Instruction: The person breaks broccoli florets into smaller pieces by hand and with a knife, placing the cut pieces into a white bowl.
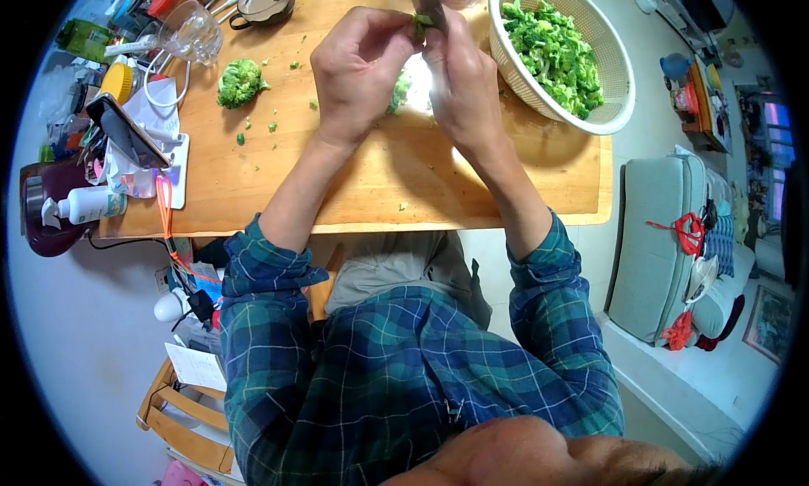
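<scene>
My right hand (462, 86) grips a knife (427, 2), its blade pointing up and away at the top of the view. Close beside it, my left hand (358, 75) pinches a small green broccoli piece (420, 21) against the blade. Partly hidden below both hands is more pale green broccoli (399, 94), next to a bright white patch I cannot make out. A broccoli floret (240, 83) lies on the wooden table (278, 183) to the left. On the right stands a cream colander (622, 86) holding many cut broccoli pieces (552, 56).
Small green crumbs dot the tabletop. Along the left edge are a phone (126, 130) on a stand, a white pump bottle (91, 205), a clear plastic cup (191, 33) and cables. A dark glass dish (263, 4) sits at the back. A pale sofa (653, 242) stands right.
</scene>
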Tool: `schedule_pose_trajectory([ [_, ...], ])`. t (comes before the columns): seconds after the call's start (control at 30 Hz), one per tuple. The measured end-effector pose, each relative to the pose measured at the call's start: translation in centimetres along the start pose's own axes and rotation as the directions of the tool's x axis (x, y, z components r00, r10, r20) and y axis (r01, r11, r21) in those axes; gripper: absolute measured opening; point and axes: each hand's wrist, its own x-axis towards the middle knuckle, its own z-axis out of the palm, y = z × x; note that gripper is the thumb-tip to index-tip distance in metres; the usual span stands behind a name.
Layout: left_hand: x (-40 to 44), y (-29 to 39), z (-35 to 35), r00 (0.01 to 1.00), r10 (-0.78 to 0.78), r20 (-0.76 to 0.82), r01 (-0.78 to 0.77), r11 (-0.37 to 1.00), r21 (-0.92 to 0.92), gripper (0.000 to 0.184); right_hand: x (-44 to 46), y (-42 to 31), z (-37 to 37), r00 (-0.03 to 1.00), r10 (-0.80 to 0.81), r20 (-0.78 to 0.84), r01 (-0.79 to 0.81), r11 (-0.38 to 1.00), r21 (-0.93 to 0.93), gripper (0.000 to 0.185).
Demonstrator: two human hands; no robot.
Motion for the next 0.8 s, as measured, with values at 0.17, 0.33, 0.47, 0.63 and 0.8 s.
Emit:
schedule_pose_trajectory([
  [0.17, -0.1, 0.1, 0.2, 1.0, 0.012, 0.017, -0.011, 1.0, -0.016, 0.012, 0.1, -0.2, -0.4, 0.993, 0.095, 0.073, -0.088, 0.991, -0.096, 0.016],
  [0.33, 0.1, 0.0, 0.2, 0.999, -0.015, 0.036, 0.023, 0.977, -0.212, 0.01, 0.3, 0.9, -0.2, 0.996, 0.088, 0.024, -0.091, 0.99, 0.107, 0.017],
  [0.47, 0.9, 0.4, -0.8, 0.984, -0.022, 0.175, 0.083, 0.934, -0.348, 0.012, 0.5, 0.1, -2.2, 0.929, 0.338, 0.149, -0.367, 0.801, 0.473, 0.02],
  [0.63, 2.9, 1.4, -0.6, 0.989, 0.014, 0.149, 0.062, 0.87, -0.489, 0.013, 0.8, -1.4, -7.7, 0.863, 0.468, 0.191, -0.442, 0.514, 0.735, 0.018],
  [0.8, 6.3, 6.8, 6.5, 0.925, 0.11, 0.363, -0.084, 0.993, -0.086, 0.029, 2.3, 1.2, -14.3, 0.874, 0.485, 0.023, -0.419, 0.73, 0.54, 0.016],
])
